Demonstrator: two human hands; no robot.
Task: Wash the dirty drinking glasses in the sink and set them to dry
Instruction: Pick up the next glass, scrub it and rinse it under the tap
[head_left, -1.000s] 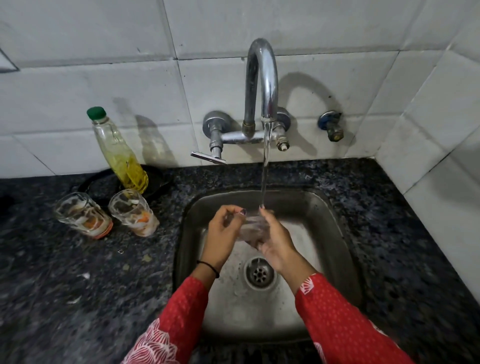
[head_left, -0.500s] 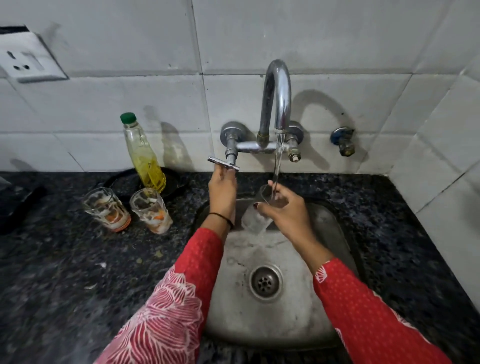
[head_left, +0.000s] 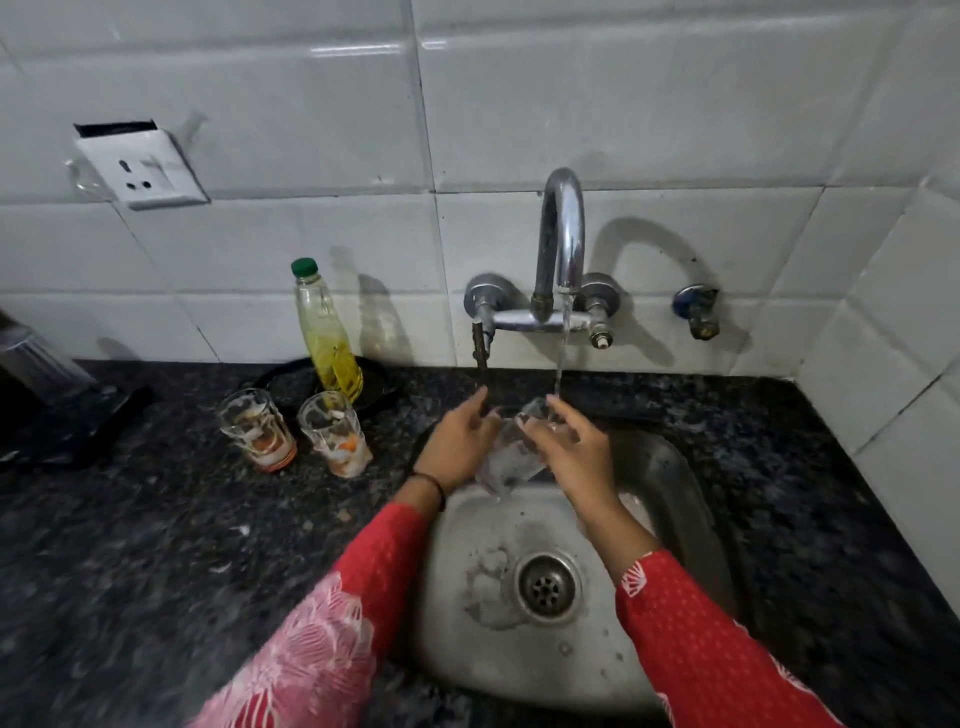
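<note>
**Glass under running tap, both hands on it**

Clear drinking glass (head_left: 511, 457) is sitting over the steel sink (head_left: 691, 499), at about 12 o'clock from the drain (head_left: 546, 587). It's tilting, mouth up toward 1 o'clock, base down toward 7 o'clock.

Right hand (head_left: 569, 454) is gripping the glass from its 3 o'clock side, fingers wrapping near the rim. Left hand (head_left: 457, 439) is pressing on the 9 o'clock side with fingers mostly extended; it's touching the glass, but I can't tell whether it's actually gripping or just steadying.

Water stream (head_left: 563, 343) is running down from the chrome gooseneck tap (head_left: 558, 244) and landing right at the glass mouth. The tap's lever handle (head_left: 480, 343) is pointing straight down at 6 o'clock.

Two dirty glasses are standing upright on the dark granite counter (head_left: 130, 545), at 9 o'clock from the sink: the outer dirty glass (head_left: 255, 428) and the inner dirty glass (head_left: 336, 434), just beside each other, both showing orange and white residue at the bottom. Oil bottle with green cap (head_left: 327, 332) is standing at 12 o'clock from the inner one, on a black tray (head_left: 291, 382).

Wall socket (head_left: 140, 166) is sitting on the tiles at 10 o'clock. A small valve (head_left: 696, 309) is sticking out of the wall at 3 o'clock from the tap.
</note>
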